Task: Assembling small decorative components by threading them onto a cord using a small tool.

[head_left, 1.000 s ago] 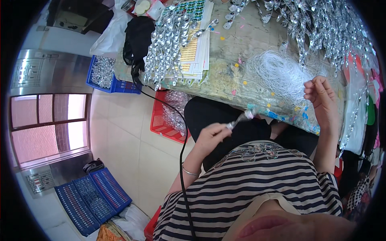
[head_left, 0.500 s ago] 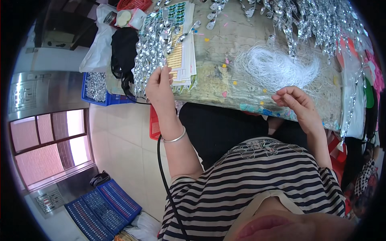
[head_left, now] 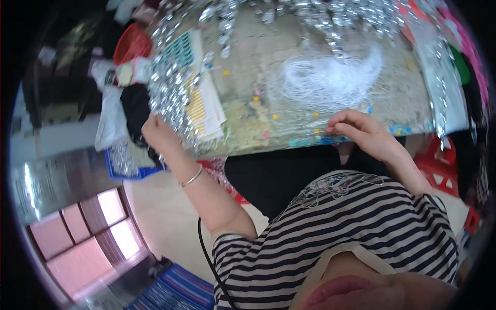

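My left hand point(head_left: 161, 135) is closed, its fingers curled together at the left edge of a heap of silver beaded strands point(head_left: 173, 93). What it grips, if anything, is hidden by the fingers and by blur. My right hand point(head_left: 356, 129) is above the table's near edge, thumb and fingertips brought together in a pinch. Anything between them is too thin or too small to make out. Just beyond it lies a loose bundle of fine white thread point(head_left: 325, 80). Printed cards point(head_left: 209, 106) lie under and beside the silver strands.
More silver strands point(head_left: 336, 23) cover the far side of the worn table point(head_left: 243, 111). A black cloth item point(head_left: 135, 111), a white bag point(head_left: 109, 119) and a blue crate point(head_left: 116, 173) of silver pieces are at left. A red stool point(head_left: 439, 168) stands at right.
The view has turned, so the table appears shifted left. My left hand has moved left and closer to me, away from the cards. My right hand stays near the table edge, its fingers closer together.
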`<state>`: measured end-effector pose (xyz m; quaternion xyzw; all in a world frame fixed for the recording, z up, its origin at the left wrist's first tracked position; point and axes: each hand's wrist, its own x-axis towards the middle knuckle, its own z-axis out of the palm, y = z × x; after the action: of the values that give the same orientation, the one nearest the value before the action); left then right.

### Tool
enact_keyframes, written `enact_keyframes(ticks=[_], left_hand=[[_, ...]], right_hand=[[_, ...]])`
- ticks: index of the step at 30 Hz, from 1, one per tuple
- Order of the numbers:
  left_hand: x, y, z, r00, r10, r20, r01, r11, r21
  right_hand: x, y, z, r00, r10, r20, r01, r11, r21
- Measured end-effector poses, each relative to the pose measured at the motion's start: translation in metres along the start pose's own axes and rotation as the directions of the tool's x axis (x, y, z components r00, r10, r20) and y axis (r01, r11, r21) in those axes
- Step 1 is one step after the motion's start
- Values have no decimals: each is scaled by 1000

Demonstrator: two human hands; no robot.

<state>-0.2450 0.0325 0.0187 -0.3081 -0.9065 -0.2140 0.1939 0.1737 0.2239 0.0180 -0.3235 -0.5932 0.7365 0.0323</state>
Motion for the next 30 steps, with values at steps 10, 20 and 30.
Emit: enact_keyframes(ticks=[10, 20, 30], left_hand=[[-41, 42, 2, 979, 111, -170, -108, 994, 27], [-187, 141, -3, 967, 250, 44, -204, 870, -448], [-227, 148, -19, 955, 149, 256, 57, 755, -653]], right_hand=[[14, -16, -29, 932, -337, -133, 245, 857, -454], [135, -31, -60, 549, -821, -155, 264, 346, -900], [129, -39, -65, 685, -685, -247, 163, 475, -865]])
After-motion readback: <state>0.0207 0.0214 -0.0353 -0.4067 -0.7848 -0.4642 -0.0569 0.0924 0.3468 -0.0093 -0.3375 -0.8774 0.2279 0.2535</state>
